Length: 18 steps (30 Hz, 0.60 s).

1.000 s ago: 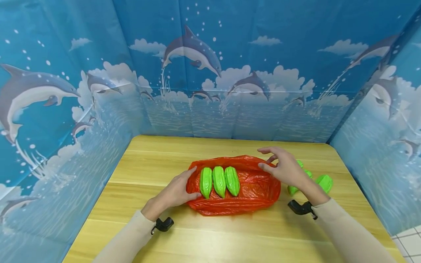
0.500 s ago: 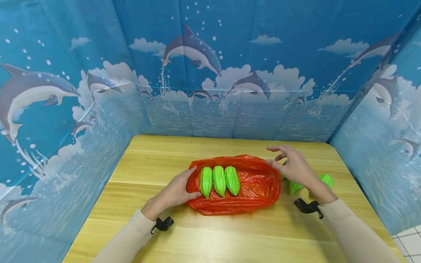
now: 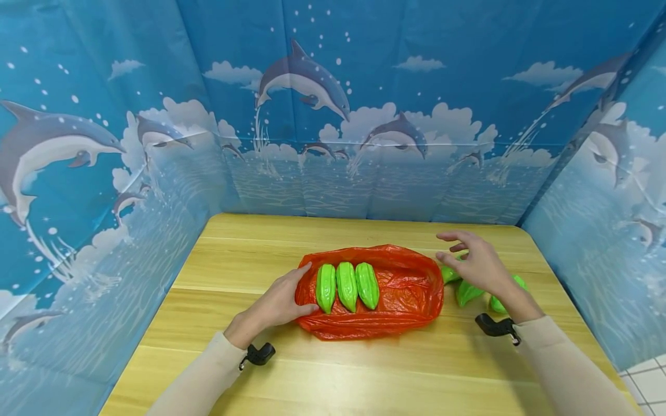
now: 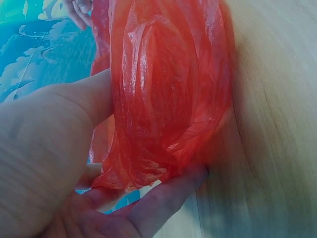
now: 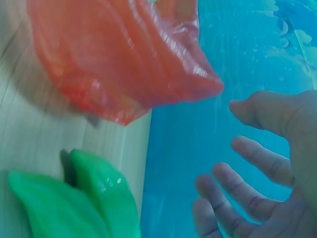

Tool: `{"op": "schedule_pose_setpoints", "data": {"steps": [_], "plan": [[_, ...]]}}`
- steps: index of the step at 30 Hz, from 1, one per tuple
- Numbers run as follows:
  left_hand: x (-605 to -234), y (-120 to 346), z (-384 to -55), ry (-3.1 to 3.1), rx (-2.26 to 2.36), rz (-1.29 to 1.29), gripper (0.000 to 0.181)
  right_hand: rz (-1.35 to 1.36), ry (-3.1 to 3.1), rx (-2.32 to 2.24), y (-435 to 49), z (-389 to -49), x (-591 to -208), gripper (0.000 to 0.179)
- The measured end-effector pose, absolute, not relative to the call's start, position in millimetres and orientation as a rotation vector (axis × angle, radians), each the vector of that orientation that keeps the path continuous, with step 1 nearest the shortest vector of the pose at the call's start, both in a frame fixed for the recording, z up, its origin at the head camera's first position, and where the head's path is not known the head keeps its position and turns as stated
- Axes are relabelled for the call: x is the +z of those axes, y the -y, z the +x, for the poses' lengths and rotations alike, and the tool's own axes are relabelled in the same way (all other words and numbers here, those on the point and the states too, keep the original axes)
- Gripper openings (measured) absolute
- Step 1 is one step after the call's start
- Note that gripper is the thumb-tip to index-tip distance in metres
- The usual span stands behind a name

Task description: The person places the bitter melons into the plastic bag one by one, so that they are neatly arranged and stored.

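A red plastic bag lies spread open on the table. Three green star fruits stand side by side in its left half. My left hand holds the bag's left end, thumb at the near rim and fingers around the far side; the left wrist view shows the crumpled red film between them. Just right of the bag, my right hand hovers with parted, slightly bent fingers and nothing between them. Below it lie several loose green star fruits, partly covered by the hand and wrist. Two of these star fruits show in the right wrist view.
The pale wooden table has a rounded far edge. A blue dolphin-print curtain rises behind it and along both sides. Black wrist mounts stick out from both cuffs. White floor tiles show at the lower right.
My right hand has moved off the bag's right end and further right, over the loose star fruits. The left hand and the three star fruits in the bag keep their places.
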<state>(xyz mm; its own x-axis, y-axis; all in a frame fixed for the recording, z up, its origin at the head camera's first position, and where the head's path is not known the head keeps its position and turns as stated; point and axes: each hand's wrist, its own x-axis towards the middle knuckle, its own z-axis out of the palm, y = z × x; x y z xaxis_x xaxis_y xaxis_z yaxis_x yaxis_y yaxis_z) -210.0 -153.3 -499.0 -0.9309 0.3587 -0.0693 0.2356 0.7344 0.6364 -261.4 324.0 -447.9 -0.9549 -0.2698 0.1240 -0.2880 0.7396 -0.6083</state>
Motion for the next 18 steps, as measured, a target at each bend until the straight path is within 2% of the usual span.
{"op": "schedule_pose_setpoints", "data": {"steps": [18], "plan": [[-499, 153, -210, -2.744, 0.969, 0.479, 0.106, 0.34, 2.98, 0.973, -362, -270, -469, 0.065]]}}
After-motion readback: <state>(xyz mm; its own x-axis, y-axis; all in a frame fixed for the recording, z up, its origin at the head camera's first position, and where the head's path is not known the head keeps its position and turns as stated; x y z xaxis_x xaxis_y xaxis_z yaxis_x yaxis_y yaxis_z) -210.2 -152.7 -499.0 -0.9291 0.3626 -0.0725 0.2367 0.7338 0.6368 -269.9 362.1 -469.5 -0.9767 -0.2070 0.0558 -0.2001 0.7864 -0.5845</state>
